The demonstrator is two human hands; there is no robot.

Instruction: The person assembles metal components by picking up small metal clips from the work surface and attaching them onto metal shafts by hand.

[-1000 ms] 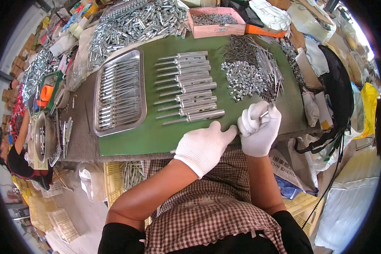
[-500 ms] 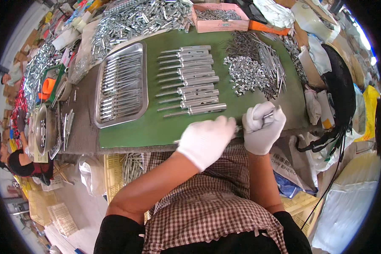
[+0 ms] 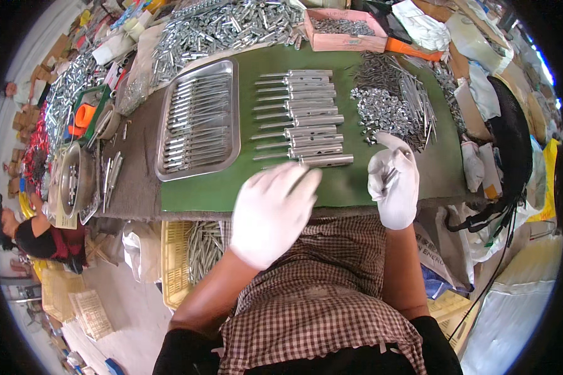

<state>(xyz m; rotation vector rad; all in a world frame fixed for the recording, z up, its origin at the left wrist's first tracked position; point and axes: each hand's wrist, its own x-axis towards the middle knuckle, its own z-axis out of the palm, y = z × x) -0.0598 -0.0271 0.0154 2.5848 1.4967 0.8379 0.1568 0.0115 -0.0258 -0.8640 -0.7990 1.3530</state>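
Note:
My left hand (image 3: 274, 214), in a white glove, reaches over the near end of a row of metal tubes (image 3: 313, 131) with thin rods sticking out of their left ends. It covers the rod side of the nearest tube (image 3: 326, 160); its fingers are blurred, and whatever lies under them is hidden. My right hand (image 3: 394, 181), also white-gloved, is held up at the right, near a pile of small shiny metal pieces (image 3: 381, 111). Its fingers curl in toward the palm; what they hold, if anything, cannot be made out.
A steel tray (image 3: 234, 140) of slim metal rods lies left of the row on the green mat (image 3: 194, 199). Dark pins (image 3: 381, 70) and long thin rods (image 3: 424, 109) lie beyond the small pieces. A pink box (image 3: 344, 42) stands at the back. Another person (image 3: 40, 237) is at far left.
My left hand has moved left and toward the row, away from my right hand; the rod end that poked out beside it no longer shows. My right hand has loosened slightly, one finger raised.

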